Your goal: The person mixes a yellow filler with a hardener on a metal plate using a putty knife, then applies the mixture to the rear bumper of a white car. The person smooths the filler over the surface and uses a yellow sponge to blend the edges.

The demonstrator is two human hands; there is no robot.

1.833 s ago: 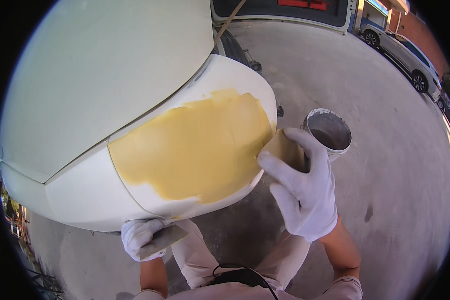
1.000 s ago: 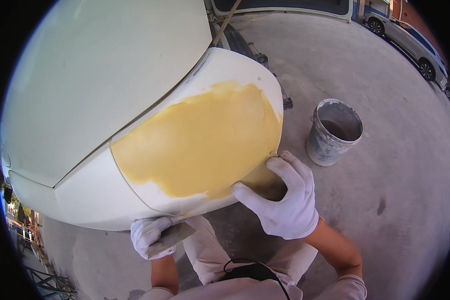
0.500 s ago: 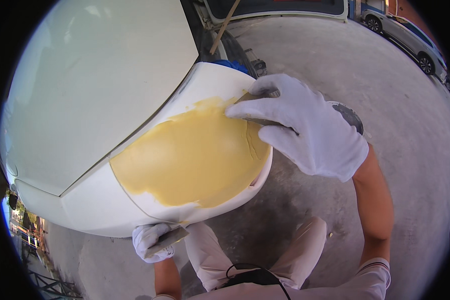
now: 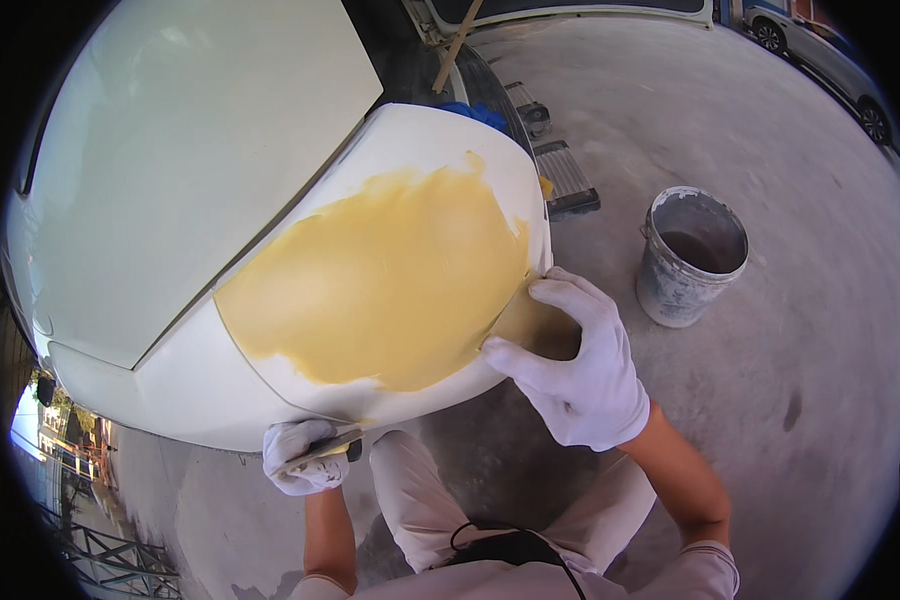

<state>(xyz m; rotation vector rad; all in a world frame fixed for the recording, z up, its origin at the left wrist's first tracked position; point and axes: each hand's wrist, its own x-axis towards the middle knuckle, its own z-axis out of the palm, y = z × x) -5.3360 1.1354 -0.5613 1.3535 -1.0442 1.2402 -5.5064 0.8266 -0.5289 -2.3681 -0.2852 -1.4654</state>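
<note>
A broad coat of yellow filler (image 4: 390, 270) covers much of the rounded white car body corner (image 4: 175, 390) in front of me. Its top edge is ragged. My right hand (image 4: 595, 375), in a white glove, grips a flat spreader (image 4: 536, 322) between thumb and fingers, its edge against the lower right border of the filler. Below the panel's near edge, my gloved left hand (image 4: 295, 465) is closed around a thin scraper (image 4: 335, 442) bearing some yellow filler. The fingers of that hand are partly hidden.
A stained bucket (image 4: 660, 285) stands on the concrete floor to the right. Beyond the panel are a ridged metal step (image 4: 564, 175), a blue cloth (image 4: 475, 114) and a wooden stick (image 4: 457, 45). A silver car (image 4: 820, 60) is parked at the far right.
My right hand has moved with the spreader from the filler's upper right down to its lower right edge. Ridges there look smoothed, and the bucket is uncovered. My left hand's scraper has tilted.
</note>
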